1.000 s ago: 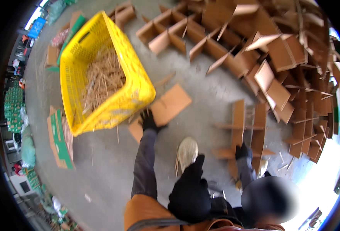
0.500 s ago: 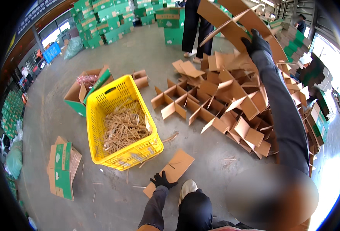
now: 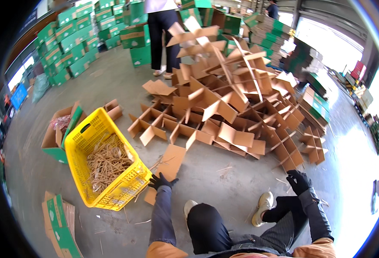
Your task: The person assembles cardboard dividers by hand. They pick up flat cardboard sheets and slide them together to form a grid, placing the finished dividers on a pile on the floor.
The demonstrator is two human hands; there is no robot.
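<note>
Two hands: both wore black gloves and reached out from dark sleeves in the head view
Left hand [image 3: 161,180]: fingers spread open, palm down on the near end of a flat cardboard sheet [image 3: 167,168] lying on the concrete floor [image 3: 223,180]; it gripped nothing
Right hand [image 3: 299,180]: held above the floor, fingers loosely curled, nothing in it; a cardboard divider [image 3: 290,159] lay just beyond it
Yellow crate [image 3: 125,185]: plastic, tilted, just left of the left hand; cardboard strips [image 3: 105,163] filled its bottom
Divider heap [image 3: 223,107]: many interlocked cardboard grids piled ahead, blocking the way between the hands and a standing person [image 3: 163,30]
Green boxes [image 3: 77,51]: stacked along the far left wall; an open green carton [image 3: 54,137] stood touching the crate's far side
Legs: dark trousers and a pale shoe [image 3: 262,206] lay between the two arms
</note>
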